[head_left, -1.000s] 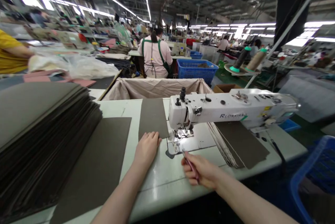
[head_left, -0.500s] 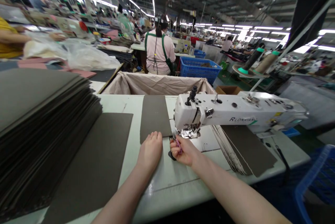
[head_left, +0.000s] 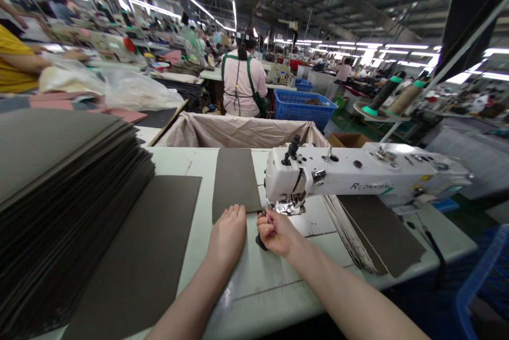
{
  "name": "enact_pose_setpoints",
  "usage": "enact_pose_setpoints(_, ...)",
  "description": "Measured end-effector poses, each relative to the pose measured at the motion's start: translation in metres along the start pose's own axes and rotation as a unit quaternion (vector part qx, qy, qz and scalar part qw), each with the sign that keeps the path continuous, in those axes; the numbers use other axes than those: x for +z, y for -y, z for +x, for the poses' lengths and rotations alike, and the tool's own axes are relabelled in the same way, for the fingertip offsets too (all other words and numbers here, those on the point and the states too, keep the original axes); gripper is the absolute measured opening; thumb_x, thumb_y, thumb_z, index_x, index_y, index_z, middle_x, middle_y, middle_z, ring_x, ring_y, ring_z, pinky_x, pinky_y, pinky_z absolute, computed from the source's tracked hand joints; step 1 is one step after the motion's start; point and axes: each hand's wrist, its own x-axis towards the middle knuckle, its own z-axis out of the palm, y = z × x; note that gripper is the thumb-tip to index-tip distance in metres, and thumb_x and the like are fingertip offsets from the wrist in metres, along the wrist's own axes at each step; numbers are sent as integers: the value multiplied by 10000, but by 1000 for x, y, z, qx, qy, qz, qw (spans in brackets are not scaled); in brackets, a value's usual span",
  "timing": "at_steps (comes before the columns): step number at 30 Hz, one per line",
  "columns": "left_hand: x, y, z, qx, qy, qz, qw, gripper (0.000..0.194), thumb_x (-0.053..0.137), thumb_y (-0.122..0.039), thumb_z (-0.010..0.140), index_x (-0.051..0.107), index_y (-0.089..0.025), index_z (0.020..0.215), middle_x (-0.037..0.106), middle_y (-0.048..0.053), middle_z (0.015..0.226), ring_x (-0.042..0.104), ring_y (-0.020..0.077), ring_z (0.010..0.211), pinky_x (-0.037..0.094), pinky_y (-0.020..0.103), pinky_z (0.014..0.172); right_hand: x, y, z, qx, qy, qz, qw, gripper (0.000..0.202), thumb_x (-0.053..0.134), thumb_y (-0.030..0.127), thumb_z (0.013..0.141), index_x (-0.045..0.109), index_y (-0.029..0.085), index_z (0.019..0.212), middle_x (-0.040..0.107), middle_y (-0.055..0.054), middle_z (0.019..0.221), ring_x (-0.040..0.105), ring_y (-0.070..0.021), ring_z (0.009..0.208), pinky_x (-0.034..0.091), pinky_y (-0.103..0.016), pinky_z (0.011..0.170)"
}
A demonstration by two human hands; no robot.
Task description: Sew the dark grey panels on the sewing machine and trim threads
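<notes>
A dark grey fabric panel (head_left: 235,178) lies flat on the pale green table (head_left: 274,303), left of the white sewing machine (head_left: 326,170). My left hand (head_left: 229,226) rests palm down on the panel's near edge, fingers stretched forward. Just right of it, at the panel's near right corner, my right hand (head_left: 274,231) is closed round a small purple-handled tool (head_left: 270,218). The tool's tip is too small to make out. The presser foot (head_left: 290,206) stands just beyond my right hand.
A tall stack of grey panels (head_left: 79,186) stands at the left, with one loose panel (head_left: 155,244) beside it. More panels (head_left: 377,234) lie under the machine arm. A cloth-lined bin (head_left: 246,130) borders the far edge. A person (head_left: 243,80) sits beyond.
The view has tilted slightly, so the table sits a little lower in the picture. My right hand has turned slightly around the purple-handled tool. My left hand stays on the panel.
</notes>
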Motion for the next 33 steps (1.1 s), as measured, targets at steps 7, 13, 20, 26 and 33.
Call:
enact_pose_setpoints(7, 0, 0, -1, -4, -7, -4, 1000, 393, 404, -13, 887, 610, -63, 1218, 607, 208, 1284, 576, 287, 1202, 441, 401, 1018, 2, -3, 1, -15, 7, 14, 1000, 328, 295, 317, 1041, 413, 163, 777, 288, 101, 523, 243, -5, 340, 250, -55, 317)
enact_pose_setpoints(13, 3, 2, 0, 1, -6, 7, 1000, 388, 406, -30, 892, 600, -54, 1227, 607, 203, 1287, 584, 281, 1189, 429, 386, 1026, 0, -1, 2, -13, 10, -15, 1000, 375, 245, 332, 1055, 409, 158, 765, 283, 107, 508, 238, -5, 334, 231, -62, 324)
enact_pose_setpoints(20, -3, 0, -1, 13, -16, 33, 999, 368, 392, -51, 894, 621, -86, 1180, 646, 180, 1207, 603, 279, 1135, 412, 393, 1027, -15, -9, -14, -7, 24, -96, 995, 457, 198, 421, 1052, 445, 153, 776, 298, 98, 498, 246, -25, 347, 249, -98, 353)
enact_pose_setpoints(26, -44, -14, -15, 29, -28, 75, 996, 341, 359, -38, 880, 670, -150, 961, 667, 110, 909, 642, 277, 913, 348, 480, 1050, -60, -41, -68, -108, 81, -349, 927, 426, 379, 592, 960, 501, 193, 878, 340, 97, 535, 246, -61, 365, 355, -190, 393)
enact_pose_setpoints(33, -96, 6, -112, 137, 75, 54, 986, 346, 499, -74, 728, 691, -330, 859, 662, -2, 840, 630, 252, 870, 126, 575, 1149, -99, -36, -133, -343, -34, -692, 634, 222, 518, 370, 935, 638, 192, 880, 601, -8, 764, 553, -143, 712, 424, -253, 679)
